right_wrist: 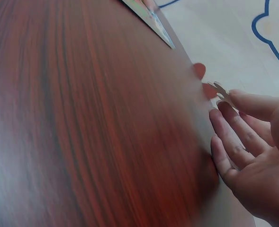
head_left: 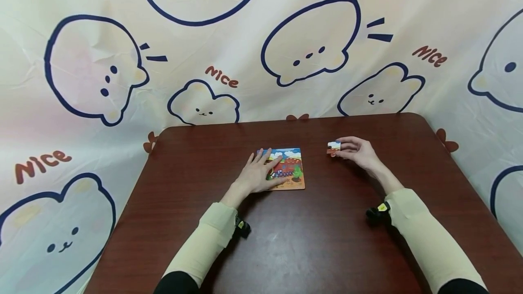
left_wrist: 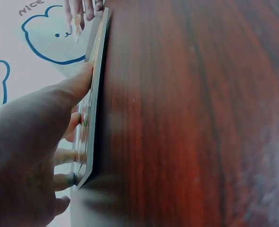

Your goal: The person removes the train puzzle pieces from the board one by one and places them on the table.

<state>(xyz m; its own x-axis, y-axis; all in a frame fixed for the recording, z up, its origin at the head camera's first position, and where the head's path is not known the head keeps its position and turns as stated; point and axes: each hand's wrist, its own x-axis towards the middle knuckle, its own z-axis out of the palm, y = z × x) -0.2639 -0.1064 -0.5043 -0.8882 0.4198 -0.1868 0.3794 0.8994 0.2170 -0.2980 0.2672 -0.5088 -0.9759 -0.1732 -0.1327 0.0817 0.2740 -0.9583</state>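
A square jigsaw puzzle with a colourful printed picture lies flat near the middle of the table. My left hand rests on its left side with the fingers spread; in the left wrist view the thumb and fingertips touch the top of the puzzle board. To the right of the board, apart from it, my right hand pinches a small puzzle piece between thumb and fingers. Seen edge-on in the right wrist view, the puzzle piece has knobbed edges.
The brown wooden table has rounded far corners. Behind it hangs a pale cloth printed with blue-outlined cartoon animals, which also runs along both sides. A small black wrist camera sits at each sleeve cuff.
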